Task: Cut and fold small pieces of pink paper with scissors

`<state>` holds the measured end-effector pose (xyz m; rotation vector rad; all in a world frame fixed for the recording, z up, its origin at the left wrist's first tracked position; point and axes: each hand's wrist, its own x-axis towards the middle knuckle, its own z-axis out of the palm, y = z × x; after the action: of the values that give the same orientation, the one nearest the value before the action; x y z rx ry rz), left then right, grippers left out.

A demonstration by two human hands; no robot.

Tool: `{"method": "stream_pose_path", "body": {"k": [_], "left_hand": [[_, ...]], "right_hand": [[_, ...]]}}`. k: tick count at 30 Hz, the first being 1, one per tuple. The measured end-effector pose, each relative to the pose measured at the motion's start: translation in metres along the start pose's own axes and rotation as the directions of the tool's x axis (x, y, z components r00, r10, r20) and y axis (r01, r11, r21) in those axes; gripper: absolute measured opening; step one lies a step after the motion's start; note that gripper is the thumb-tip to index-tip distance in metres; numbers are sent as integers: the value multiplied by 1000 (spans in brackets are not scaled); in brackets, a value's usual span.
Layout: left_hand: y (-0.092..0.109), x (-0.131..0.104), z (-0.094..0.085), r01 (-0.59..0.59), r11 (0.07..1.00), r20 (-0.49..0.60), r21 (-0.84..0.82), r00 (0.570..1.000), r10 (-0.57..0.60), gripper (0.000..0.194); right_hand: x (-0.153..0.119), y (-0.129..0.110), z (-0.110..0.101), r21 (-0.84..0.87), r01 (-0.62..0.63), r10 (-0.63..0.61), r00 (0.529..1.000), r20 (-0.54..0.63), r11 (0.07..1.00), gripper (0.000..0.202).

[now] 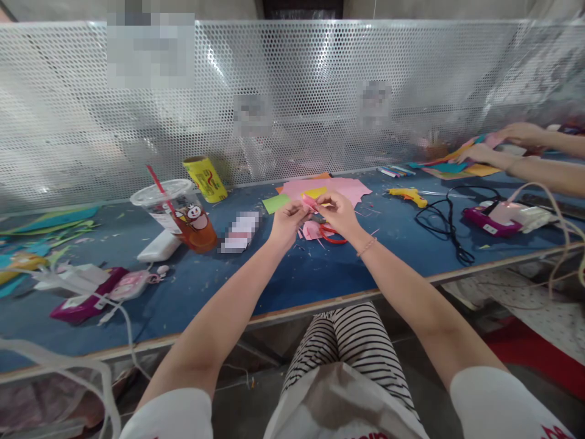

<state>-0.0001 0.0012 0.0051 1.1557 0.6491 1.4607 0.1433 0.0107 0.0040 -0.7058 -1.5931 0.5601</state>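
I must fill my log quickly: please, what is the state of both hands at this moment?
Left hand: closed, holding a small pink piece.
Right hand: closed, holding the same piece.

A panel (pixel 311 110) is standing along the back edge of the tabletop (pixel 295 281). Near that edge's middle, paper sheets (pixel 354 185) are lying; scissors (pixel 336 242) are lying nearer the front edge. Leftward, a canister (pixel 205 180) is standing by the back edge, a cup (pixel 198 227) before it. Rightward, pens (pixel 397 171) are lying toward the back edge, a glue gun (pixel 410 196) in front.
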Motion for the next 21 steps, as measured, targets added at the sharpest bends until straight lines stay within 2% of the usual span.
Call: {"method": "stream_pose_path", "body": {"k": [4,7,10,14,18,21], "left_hand": [[0,0,-1,-23,999,33,-23,999,23,25],[1,0,-3,-61,998,67,20,996,59,25],[3,-1,-4,-92,992,74,91,994,85,24],[5,-2,-4,-103,984,69,146,993,93,23],[6,-2,-4,-77,985,43,151,996,72,20],[6,-1,-3,-21,990,-26,138,999,25,23]], "right_hand": [[0,-2,-3,-66,47,-46,999,13,997,16],[1,-2,-6,-110,109,-103,993,55,988,16],[3,-2,-7,-131,119,-112,992,57,984,16],[3,0,-5,-89,47,-42,998,55,995,19],[3,3,-2,81,-80,74,995,66,994,22],[2,5,0,210,-213,188,973,136,954,24]]}}
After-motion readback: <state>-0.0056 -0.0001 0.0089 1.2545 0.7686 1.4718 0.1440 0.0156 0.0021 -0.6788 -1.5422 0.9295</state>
